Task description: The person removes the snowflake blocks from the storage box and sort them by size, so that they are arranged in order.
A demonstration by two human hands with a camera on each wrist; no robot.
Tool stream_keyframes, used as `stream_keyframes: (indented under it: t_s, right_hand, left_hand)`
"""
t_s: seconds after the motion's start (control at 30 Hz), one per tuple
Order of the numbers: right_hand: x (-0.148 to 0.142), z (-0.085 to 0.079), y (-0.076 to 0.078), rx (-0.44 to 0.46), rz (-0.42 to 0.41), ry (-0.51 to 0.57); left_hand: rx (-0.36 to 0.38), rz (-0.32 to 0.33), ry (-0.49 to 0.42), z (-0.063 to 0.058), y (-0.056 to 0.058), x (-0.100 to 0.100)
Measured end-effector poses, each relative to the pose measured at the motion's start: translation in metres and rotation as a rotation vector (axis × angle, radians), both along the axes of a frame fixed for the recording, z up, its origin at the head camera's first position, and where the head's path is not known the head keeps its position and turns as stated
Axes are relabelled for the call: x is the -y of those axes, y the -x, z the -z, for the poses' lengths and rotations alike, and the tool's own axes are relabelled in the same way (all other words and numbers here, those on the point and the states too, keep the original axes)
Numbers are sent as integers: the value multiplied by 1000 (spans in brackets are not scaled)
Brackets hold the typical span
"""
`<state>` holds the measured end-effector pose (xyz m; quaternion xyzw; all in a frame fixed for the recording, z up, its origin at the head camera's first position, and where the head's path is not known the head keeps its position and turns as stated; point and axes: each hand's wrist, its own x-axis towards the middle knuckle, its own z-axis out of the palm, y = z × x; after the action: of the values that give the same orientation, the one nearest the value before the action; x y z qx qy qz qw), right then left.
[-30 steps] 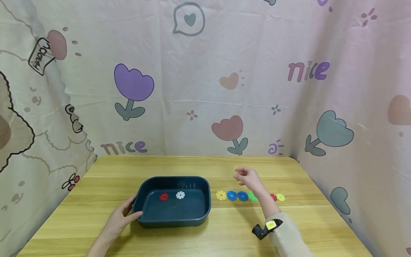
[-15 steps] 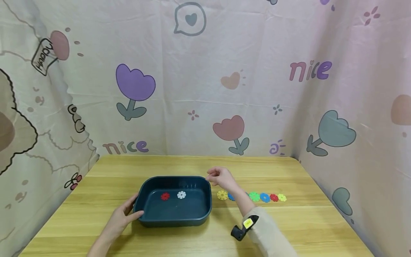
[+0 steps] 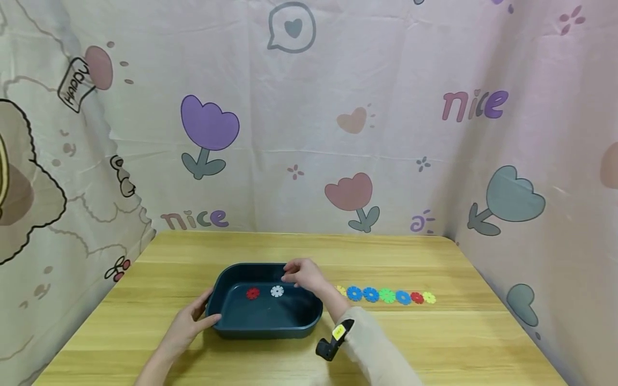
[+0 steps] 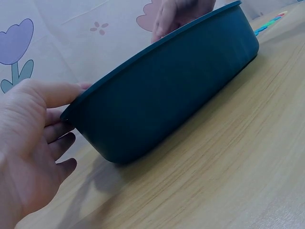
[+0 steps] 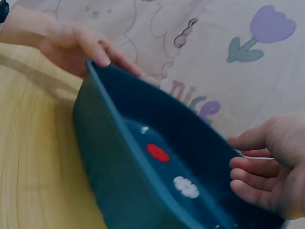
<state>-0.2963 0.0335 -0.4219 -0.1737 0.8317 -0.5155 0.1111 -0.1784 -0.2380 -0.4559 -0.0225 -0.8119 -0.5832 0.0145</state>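
My left hand [image 3: 183, 326] grips the left end of a dark teal rectangular basin [image 3: 263, 333], its thumb over the rim and its fingers along the outside. On the basin floor lie a red flower-shaped plastic disc [image 3: 252, 293] and a white flower-shaped disc [image 3: 277, 291], side by side and apart. Over the basin's back right part is my right hand [image 3: 307, 276], fingers loosely bent. In the right wrist view, a gap shows between that hand's thumb [image 5: 250, 138] and its fingers, and nothing appears between them.
Right of the basin, a row of flower discs lies on the wooden table [image 3: 449, 343]: blue [image 3: 354, 293], green [image 3: 387, 295], red [image 3: 417, 297], yellow-green [image 3: 429, 297] and others. The right forearm partly covers a yellow disc [image 3: 340, 290]. A printed curtain [image 3: 289, 107] hangs behind.
My right hand has moved left from above the row of discs to over the basin. The left hand stays on the basin, and the discs stay put. The head view has shifted slightly.
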Motion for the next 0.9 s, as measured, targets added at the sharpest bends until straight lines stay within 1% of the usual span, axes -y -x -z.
stream_keyframes:
  t_s: [0.2,0.33,0.57,0.8,0.9]
  right_hand:
    - [12,19,2,10,-29,-75]
    - [17,26,2,-1,-55,-125]
    - [22,28,3,-114,-126,-284]
    - [24,29,1,-119,-154,-336]
    - [26,31,1,-142,-152,-377]
  left_hand:
    - [3,12,-14,2,1,0]
    - [-1,14,-14,2,1,1]
    - [7,15,-10,1,0,1]
    - [8,8,1,0,1,1]
    - [2,8,-9,1,1,1]
